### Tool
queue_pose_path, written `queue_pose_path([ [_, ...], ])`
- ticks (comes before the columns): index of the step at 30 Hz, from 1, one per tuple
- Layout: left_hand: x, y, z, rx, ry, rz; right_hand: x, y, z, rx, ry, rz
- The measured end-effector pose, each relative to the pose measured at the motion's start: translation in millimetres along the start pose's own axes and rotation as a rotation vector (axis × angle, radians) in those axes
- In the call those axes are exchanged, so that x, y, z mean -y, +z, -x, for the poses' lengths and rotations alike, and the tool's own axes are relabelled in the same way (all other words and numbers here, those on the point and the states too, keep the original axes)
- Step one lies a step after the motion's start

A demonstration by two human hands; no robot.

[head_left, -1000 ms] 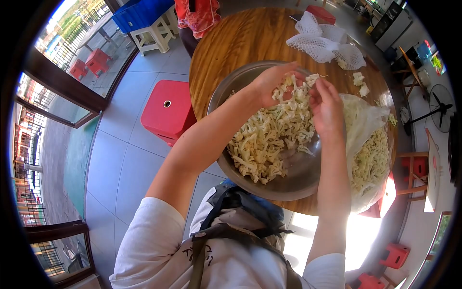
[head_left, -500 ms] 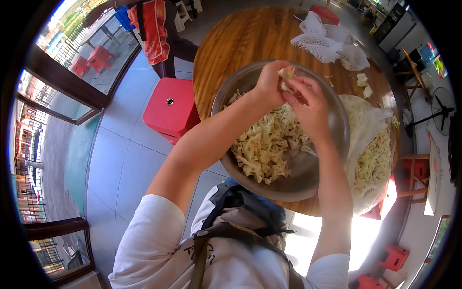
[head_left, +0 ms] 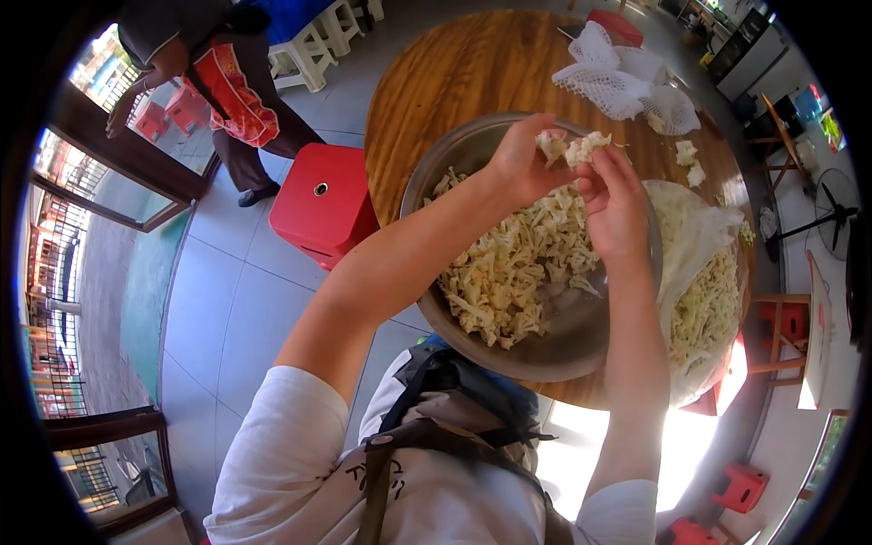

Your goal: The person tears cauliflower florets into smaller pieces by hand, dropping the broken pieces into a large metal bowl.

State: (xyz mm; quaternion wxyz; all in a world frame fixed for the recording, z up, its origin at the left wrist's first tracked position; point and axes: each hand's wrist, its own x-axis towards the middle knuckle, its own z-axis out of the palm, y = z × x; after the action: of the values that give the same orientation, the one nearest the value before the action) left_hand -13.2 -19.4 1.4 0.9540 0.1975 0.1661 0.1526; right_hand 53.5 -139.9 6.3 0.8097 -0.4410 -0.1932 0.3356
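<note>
Above the wide metal bowl (head_left: 581, 341), my left hand (head_left: 525, 168) is closed around a piece of cauliflower (head_left: 550, 145). My right hand (head_left: 614, 207) pinches a whitish cauliflower floret (head_left: 587, 148) between thumb and fingers, right beside the left hand's piece. Whether the two pieces are still joined I cannot tell. Beneath both hands, the bowl holds a heap of small cut cauliflower florets (head_left: 500, 282), with bare metal showing at its lower right.
The bowl rests on a round wooden table (head_left: 436, 82). To its right lies a clear plastic bag (head_left: 704, 309) of cauliflower. White foam netting (head_left: 604, 77) and loose cauliflower pieces (head_left: 695, 173) lie farther back. A red stool (head_left: 318, 195) stands left; a person in a red apron (head_left: 238, 95) is beyond it.
My hands have turned and the fingertips shifted, so more of the cauliflower shows between them. The person in the red apron has moved left toward the doorway.
</note>
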Motion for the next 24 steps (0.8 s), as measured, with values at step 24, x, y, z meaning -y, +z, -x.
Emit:
queue_pose_path([
  [24,7,11,10,0.163,-0.091,-0.442,4,-3,0,-0.145,-0.096,0.397],
])
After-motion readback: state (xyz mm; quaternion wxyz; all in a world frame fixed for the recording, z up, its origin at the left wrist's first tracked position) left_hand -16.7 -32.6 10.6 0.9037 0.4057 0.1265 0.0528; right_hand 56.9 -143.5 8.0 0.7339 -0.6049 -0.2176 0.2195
